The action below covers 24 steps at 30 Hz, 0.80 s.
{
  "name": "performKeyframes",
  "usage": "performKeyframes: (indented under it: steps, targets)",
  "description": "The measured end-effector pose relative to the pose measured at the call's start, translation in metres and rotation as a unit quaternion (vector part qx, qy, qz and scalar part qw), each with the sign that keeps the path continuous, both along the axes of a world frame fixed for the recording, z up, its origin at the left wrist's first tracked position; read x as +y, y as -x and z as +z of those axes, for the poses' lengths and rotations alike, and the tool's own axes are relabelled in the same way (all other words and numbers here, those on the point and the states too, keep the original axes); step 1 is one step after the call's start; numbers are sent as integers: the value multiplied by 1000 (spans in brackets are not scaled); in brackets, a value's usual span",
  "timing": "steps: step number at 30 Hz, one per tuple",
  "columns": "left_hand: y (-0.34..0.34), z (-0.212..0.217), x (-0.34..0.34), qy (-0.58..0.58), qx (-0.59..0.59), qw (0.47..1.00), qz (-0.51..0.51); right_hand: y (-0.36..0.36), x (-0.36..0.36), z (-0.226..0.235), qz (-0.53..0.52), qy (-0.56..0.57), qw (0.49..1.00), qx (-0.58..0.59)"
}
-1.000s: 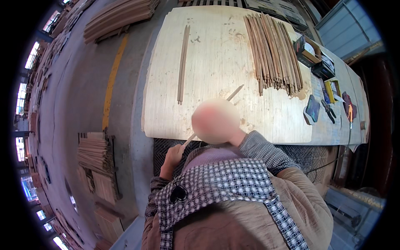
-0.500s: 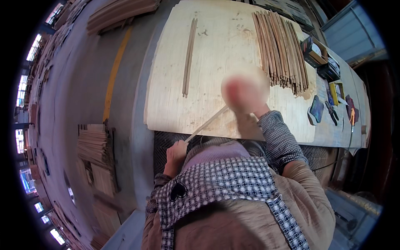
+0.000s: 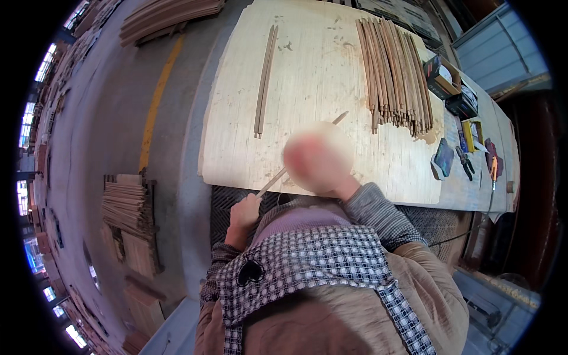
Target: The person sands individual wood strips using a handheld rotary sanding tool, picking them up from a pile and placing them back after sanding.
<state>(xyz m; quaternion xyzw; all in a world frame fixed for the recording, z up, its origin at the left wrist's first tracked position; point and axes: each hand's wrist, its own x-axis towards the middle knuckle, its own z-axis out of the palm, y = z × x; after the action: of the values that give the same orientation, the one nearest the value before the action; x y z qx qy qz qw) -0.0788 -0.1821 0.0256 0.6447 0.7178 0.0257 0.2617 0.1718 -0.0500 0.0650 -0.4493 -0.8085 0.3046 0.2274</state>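
Observation:
A thin wooden stick slants from my left hand up over the near edge of the table. The fingers of my left hand are closed round its near end. My right hand lies over the middle of the stick, under a round blur with a reddish patch in it. That blur hides the fingers and anything they hold. Past the blur, the stick's far tip shows above the tabletop. Two slim sticks lie side by side to the left of my right hand.
A thick row of similar sticks lies at the far right. Beyond it are a box, a yellow box, dark-handled pliers and an orange-handled tool. Stacked wood stands on the floor to the left.
My right hand has moved left and nearer to me along the stick, and the stick's far tip has come into sight. My left hand keeps its hold.

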Motion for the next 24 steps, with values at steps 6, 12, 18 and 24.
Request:
performKeyframes:
  steps: [6, 12, 18, 24]
  targets:
    - [8, 3, 6, 35, -49, 998, -4, -48, 74, 40, -195, 61, 965, -165]
    - [12, -2, 7, 38, -147, 988, 18, -33, 68, 57, -66, -29, 981, -180]
    - [13, -9, 8, 48, -158, 986, 26, 32, -3, 30, 37, 35, 994, -100]
    - [24, -11, 1, 50, -249, 966, 46, 40, -9, 19, 21, 11, 998, -66]
